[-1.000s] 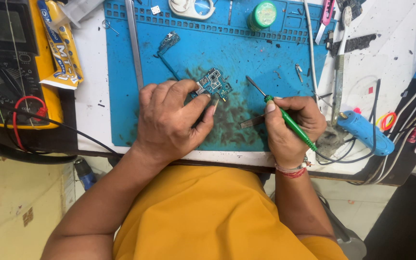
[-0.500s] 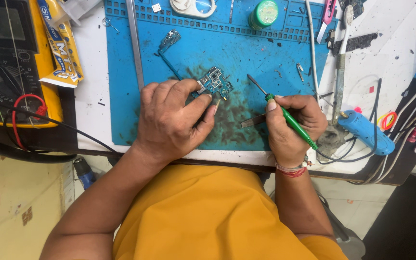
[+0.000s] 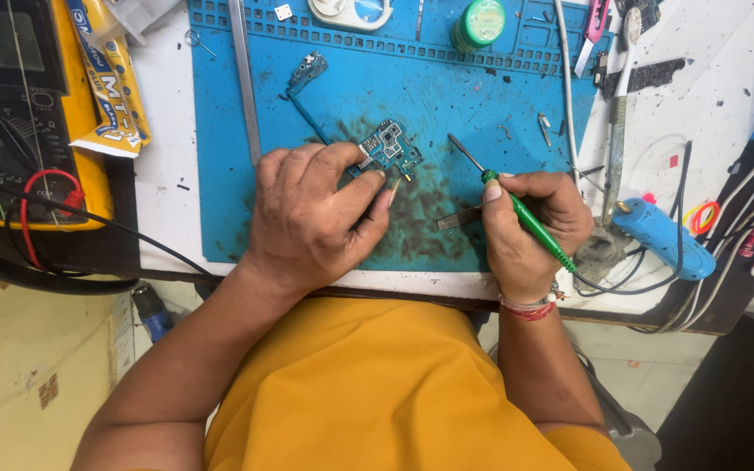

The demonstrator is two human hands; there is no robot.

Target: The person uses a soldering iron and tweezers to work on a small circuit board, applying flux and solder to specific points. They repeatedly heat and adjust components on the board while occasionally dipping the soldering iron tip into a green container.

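The small blue circuit board (image 3: 391,146) lies flat on the blue work mat (image 3: 482,96), near the middle of the worktop (image 3: 167,174), just past the fingertips of the left hand (image 3: 311,214). That hand rests palm down on the mat, its fingers curled and the thumb and forefinger pressing at the near edge of the board to pin it in place. The right hand (image 3: 530,231) is closed around a green-handled screwdriver (image 3: 517,209), held like a pen, its dark tip raised and pointing toward the board without touching it. A pair of tweezers (image 3: 460,218) lies on the mat between the two hands.

The board looks light, thin and stiff, and probably fragile: its top is crowded with tiny parts. It is best held by its bare edges, as the left hand does, and it would likely slide on the mat if left unpinned.

To the far left sits a yellow multimeter (image 3: 19,113) with a red lead. To the right lies a blue glue gun (image 3: 661,235), and at the far edge of the mat stands a green-lidded pot (image 3: 480,22).
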